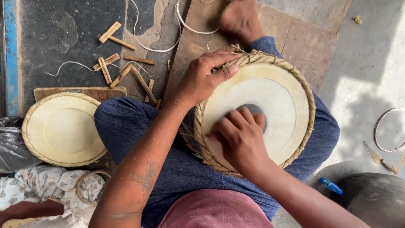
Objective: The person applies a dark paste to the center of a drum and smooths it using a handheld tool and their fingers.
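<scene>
Right hand (241,137): fingers curled, pressing the round cream drumhead with woven straw rim (280,90) at its centre.
Left hand (205,76): pinching that drumhead's upper-left rim.

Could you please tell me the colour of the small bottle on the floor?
The small bottle is blue, in the head view.

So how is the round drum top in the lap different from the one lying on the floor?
The drum top in the lap has a dark patch in its middle; the drum top on the floor is plain cream all over. The lap one is being handled: the left hand grips its braided rim and the right hand presses on its skin, while the floor one lies untouched. The lap one looks larger. Both are round, pale and edged with woven braid.
</scene>
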